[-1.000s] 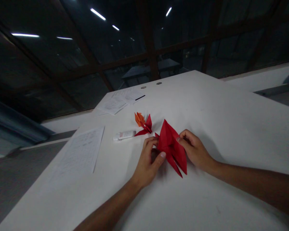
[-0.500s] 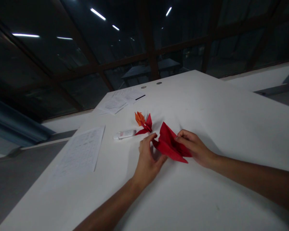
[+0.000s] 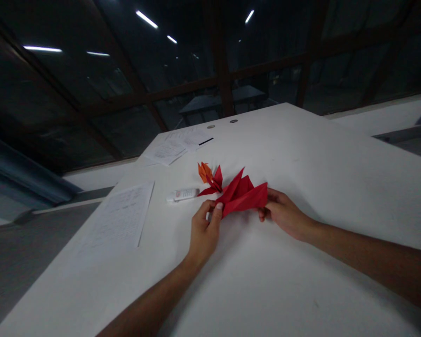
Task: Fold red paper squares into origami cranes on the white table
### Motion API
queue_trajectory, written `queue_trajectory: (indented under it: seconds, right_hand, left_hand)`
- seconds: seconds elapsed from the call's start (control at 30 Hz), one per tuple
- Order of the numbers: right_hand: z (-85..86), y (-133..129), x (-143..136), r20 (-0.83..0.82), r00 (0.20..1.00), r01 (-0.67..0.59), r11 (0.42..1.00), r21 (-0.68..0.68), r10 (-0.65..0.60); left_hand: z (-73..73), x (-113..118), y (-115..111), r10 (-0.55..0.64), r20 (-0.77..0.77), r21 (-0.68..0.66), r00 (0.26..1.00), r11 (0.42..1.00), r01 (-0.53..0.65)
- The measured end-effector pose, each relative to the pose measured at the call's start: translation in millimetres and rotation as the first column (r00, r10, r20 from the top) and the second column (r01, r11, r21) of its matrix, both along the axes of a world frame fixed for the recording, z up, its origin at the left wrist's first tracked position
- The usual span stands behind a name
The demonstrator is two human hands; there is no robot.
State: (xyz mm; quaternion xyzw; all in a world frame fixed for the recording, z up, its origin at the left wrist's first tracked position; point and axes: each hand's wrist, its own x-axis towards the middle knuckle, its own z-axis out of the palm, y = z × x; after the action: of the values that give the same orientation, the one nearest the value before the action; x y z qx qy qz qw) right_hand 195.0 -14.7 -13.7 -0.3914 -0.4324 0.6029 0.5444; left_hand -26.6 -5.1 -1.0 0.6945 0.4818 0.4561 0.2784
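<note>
Holding the large red folded paper point(image 3: 243, 199) up just over the white tabletop point(image 3: 301, 281), two bare hands sit at its ends; taking that paper as the centre of a clock with 12 at the top of the view, the left hand point(image 3: 204, 229) is at 8 o'clock, its grip closed on the pointed left end, thumb on the near side and fingers behind; the right hand point(image 3: 286, 216) is between 3 and 4 o'clock, fingers curled at the broad right end, but the paper hides part of this grip, so I cannot tell how far it is closed. Sharp flaps of the paper point toward 12 and 11 o'clock.

Close by at 10 o'clock stands a small red folded figure point(image 3: 216, 181), seeming to overlap the large paper's edge, though I cannot tell whether they touch; an orange folded figure point(image 3: 205, 172) is just beyond it, also toward 10; the white tube point(image 3: 182, 194) lies at 9, its end beside the small red figure's tip. A printed sheet point(image 3: 122, 220) lies well apart, a little below 9; more sheets point(image 3: 171, 147) are at 10, with a black strip point(image 3: 206, 141) beside them; two round discs point(image 3: 234, 121) sit at the far edge, between 11 and 12.
</note>
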Motion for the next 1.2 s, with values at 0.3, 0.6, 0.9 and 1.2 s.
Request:
queue_trajectory:
  seconds: [0.3,0.6,0.9,1.2]
  right_hand:
    - [2.6,-1,1,0.008,1.000,0.010,1.000,-0.013,-0.010]
    - [5.2,-4,2,0.008,0.999,0.031,0.999,-0.028,-0.031]
    - [-2.2,-6,5,0.225,0.974,-0.017,0.987,0.157,-0.019]
    - [-1.4,-4,11,0.389,0.921,-0.132,0.961,0.243,0.029]
  left_hand:
    - [-0.3,3,7,-0.072,0.182,-0.073,0.981,0.994,0.086]
    - [-6.1,0,6,-0.081,0.227,0.020,0.971,0.997,0.078]
    - [-0.4,-1,0,-0.090,-0.093,0.212,0.992,0.971,0.108]
    - [-5.1,0,3,-0.009,-0.057,0.182,0.998,0.983,0.019]
